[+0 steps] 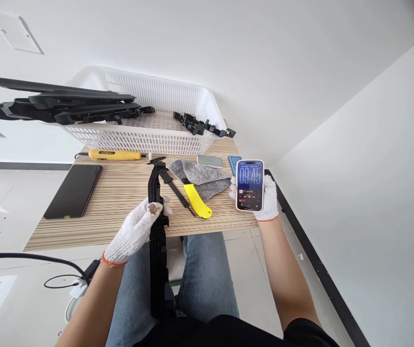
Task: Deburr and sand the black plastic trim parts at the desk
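Observation:
My left hand point(136, 226), in a white knit glove, is closed around a long black plastic trim part point(158, 260). The part stands lengthwise from above the table edge down to my lap. In my gloved right hand point(269, 200) rests a smartphone point(249, 185) with a pale case, its lit screen reading 09:45. Most of those fingers are hidden behind the phone. Between the hands lie a yellow utility knife point(198, 201), a black caliper point(174, 188) and a grey cloth point(210, 176).
At the back, a white plastic basket point(149, 137) holds several black plastic parts point(84, 103), some sticking out leftward. A yellow corded tool point(115, 154), a large dark phone or tablet point(73, 192), a pale flat device point(209, 161) and a blue piece point(234, 164) lie on the striped table point(120, 193).

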Action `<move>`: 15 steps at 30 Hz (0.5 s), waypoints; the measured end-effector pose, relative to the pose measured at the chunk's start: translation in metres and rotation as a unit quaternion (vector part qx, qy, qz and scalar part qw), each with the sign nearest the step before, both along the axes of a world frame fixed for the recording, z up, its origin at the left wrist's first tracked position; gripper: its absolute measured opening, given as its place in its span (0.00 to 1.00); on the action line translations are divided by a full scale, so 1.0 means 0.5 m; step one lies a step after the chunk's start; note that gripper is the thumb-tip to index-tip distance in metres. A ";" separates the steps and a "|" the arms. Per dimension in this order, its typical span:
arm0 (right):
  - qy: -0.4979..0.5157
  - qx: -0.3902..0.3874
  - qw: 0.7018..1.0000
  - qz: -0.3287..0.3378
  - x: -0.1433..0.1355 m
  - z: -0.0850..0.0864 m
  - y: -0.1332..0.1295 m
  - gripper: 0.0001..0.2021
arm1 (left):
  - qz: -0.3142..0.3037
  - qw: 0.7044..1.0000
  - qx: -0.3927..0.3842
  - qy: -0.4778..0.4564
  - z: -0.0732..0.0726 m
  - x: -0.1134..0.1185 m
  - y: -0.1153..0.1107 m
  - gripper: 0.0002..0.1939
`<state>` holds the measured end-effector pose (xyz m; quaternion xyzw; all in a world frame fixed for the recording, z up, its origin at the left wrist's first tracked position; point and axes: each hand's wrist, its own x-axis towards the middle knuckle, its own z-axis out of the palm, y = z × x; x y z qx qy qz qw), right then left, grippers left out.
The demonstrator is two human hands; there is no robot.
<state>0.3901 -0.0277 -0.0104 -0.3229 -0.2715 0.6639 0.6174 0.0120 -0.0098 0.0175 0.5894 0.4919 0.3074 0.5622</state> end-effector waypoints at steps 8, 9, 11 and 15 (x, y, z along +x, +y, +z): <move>0.002 -0.015 1.000 -0.020 -0.015 0.010 -0.002 0.30 | 0.000 1.000 -0.007 0.003 0.001 0.002 0.000 0.36; -0.004 -0.014 0.999 -0.032 -0.019 0.012 -0.004 0.30 | 0.000 1.000 -0.008 0.002 -0.001 0.001 0.000 0.36; -0.010 0.000 0.998 -0.066 -0.018 0.015 0.001 0.30 | -0.005 1.000 -0.011 -0.001 -0.006 -0.001 0.001 0.35; -0.048 0.012 0.990 -0.131 0.021 0.032 0.075 0.27 | -0.016 1.000 0.000 -0.010 -0.015 -0.004 0.001 0.32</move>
